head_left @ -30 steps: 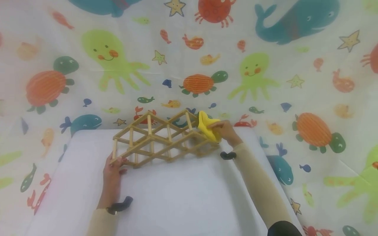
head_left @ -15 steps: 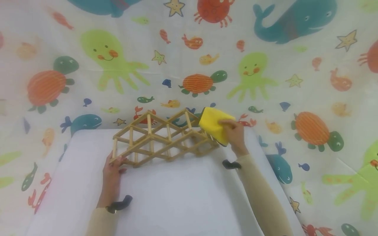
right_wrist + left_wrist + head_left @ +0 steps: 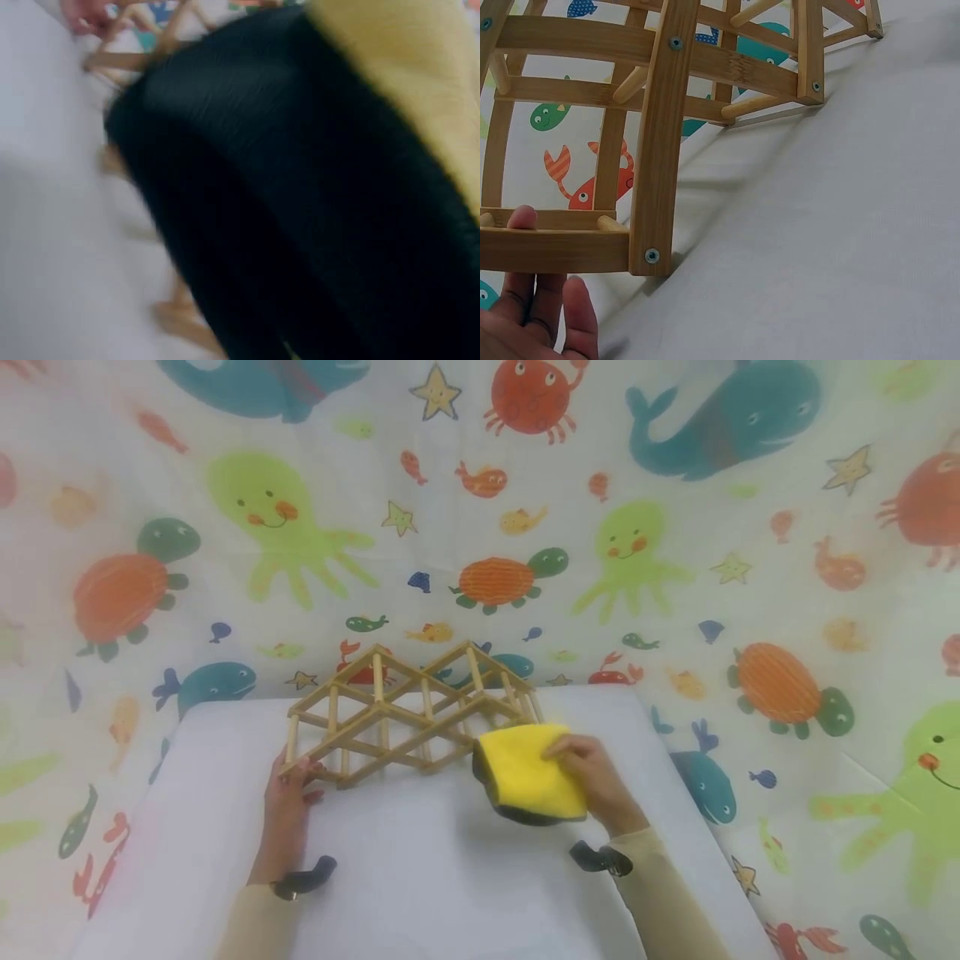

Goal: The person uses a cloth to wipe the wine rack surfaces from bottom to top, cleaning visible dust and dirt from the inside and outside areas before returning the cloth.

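A wooden lattice wine rack (image 3: 377,677) stands unfolded at the back of the white table. My left hand (image 3: 287,814) grips its lower left end; in the left wrist view one fingertip shows over the bottom slat (image 3: 562,251) and other fingers lie below it. In front of the rack's right end, above the tabletop, my right hand (image 3: 603,785) pinches a folded cleaning cloth (image 3: 528,768), yellow on top and dark grey beneath. The cloth's dark side (image 3: 225,127) fills much of the blurred right wrist view and hides part of the rack.
The white-covered table (image 3: 420,877) runs toward me beneath both arms. Directly behind the rack hangs a curtain (image 3: 337,627) printed with sea animals, which also shows along both sides of the table. Each wrist wears a black strap (image 3: 303,878).
My right hand has drawn the cloth away from the rack's right end, first rightward, then down toward me. The left hand and the rack stay in place. The head view has tilted slightly.
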{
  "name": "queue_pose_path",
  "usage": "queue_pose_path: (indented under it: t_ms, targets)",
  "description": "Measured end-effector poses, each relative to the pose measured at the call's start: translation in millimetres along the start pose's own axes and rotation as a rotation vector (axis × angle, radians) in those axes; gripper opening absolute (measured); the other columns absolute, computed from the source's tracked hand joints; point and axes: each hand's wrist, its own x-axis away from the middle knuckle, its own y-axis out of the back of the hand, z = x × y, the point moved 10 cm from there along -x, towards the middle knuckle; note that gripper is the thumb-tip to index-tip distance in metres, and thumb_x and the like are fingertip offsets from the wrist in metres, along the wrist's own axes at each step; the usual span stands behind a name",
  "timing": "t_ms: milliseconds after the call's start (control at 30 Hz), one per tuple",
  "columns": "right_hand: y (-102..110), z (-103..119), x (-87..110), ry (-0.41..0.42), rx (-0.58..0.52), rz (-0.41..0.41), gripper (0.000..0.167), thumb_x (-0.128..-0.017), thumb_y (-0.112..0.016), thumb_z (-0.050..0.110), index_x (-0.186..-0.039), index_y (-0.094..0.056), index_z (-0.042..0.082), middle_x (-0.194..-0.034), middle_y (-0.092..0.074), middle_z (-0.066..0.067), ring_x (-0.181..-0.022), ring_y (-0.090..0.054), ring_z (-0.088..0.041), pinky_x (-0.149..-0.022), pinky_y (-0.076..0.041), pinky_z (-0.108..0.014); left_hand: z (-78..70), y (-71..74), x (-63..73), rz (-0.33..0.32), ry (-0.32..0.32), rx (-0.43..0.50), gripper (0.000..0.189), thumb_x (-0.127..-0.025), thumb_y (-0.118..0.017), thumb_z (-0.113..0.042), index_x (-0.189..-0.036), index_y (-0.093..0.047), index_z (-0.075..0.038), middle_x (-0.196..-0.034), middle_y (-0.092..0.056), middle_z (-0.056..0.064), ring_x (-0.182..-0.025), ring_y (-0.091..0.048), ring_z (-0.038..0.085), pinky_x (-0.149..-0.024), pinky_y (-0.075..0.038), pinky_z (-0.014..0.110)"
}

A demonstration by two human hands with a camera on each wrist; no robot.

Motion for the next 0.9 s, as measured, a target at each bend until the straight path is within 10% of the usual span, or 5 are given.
queue_pose_path:
  t_ms: [200,333,500,733,900]
  targets:
    - [-24.7,-66.9,15.9,-0.200,-0.070,0.114,0.033,-0.098,-0.054,0.002,-0.112,-0.077,0.020,-0.106,-0.069,0.000,-0.073,-0.066,-0.012,-0.067,-0.060,-0.026,7.5,-3.8,-11.5,-0.016,0.007,-0.007,0.075,-0.106,-0.051,-0.062,-0.169,-0.022,-0.032,-0.142,-0.056,0.000,-0.128,-0.052,0.005,-0.096,-0.053,0.024]
    - [-34.0,-73.0,18.0,-0.143,-0.031,0.182,0.030,-0.099,-0.056,0.004,-0.121,-0.075,0.010,-0.118,-0.072,-0.003,-0.079,-0.065,-0.009,-0.071,-0.059,-0.024,7.4,-2.5,-16.2,-0.035,-0.001,0.012,0.074,-0.107,-0.052,-0.059,-0.169,-0.023,-0.031,-0.140,-0.057,0.001,-0.126,-0.054,0.005,-0.091,-0.055,0.023]
    - [-30.6,-80.7,5.5,-0.072,0.312,0.215,0.036,-0.104,-0.060,0.009,-0.137,-0.070,0.014,-0.146,-0.066,-0.008,-0.094,-0.063,-0.011,-0.082,-0.056,-0.025,0.6,-1.0,-18.7,-0.053,-0.026,0.024,0.075,-0.107,-0.052,-0.060,-0.169,-0.021,-0.031,-0.140,-0.056,-0.001,-0.129,-0.052,0.007,-0.091,-0.054,0.021]
    - [-6.5,-91.1,16.7,-0.068,0.740,0.009,0.046,-0.099,-0.071,0.009,-0.144,-0.066,0.016,-0.150,-0.060,-0.017,-0.133,-0.059,-0.034,-0.110,-0.052,-0.053,-7.6,-3.8,-12.6,-0.041,-0.023,-0.041,0.080,-0.105,-0.048,-0.066,-0.170,-0.016,-0.030,-0.158,-0.046,0.007,-0.149,-0.043,0.023,-0.106,-0.052,0.026]
    - [8.3,-59.0,28.9,0.056,0.949,-0.189,0.047,-0.100,-0.070,0.015,-0.146,-0.062,0.006,-0.152,-0.056,-0.026,-0.142,-0.049,-0.048,-0.120,-0.038,-0.067,-30.0,15.4,13.0,-0.299,-0.158,-0.324,0.092,-0.104,-0.058,-0.059,-0.172,-0.006,-0.025,-0.170,-0.026,0.019,-0.155,-0.032,0.040,-0.123,-0.036,0.059]
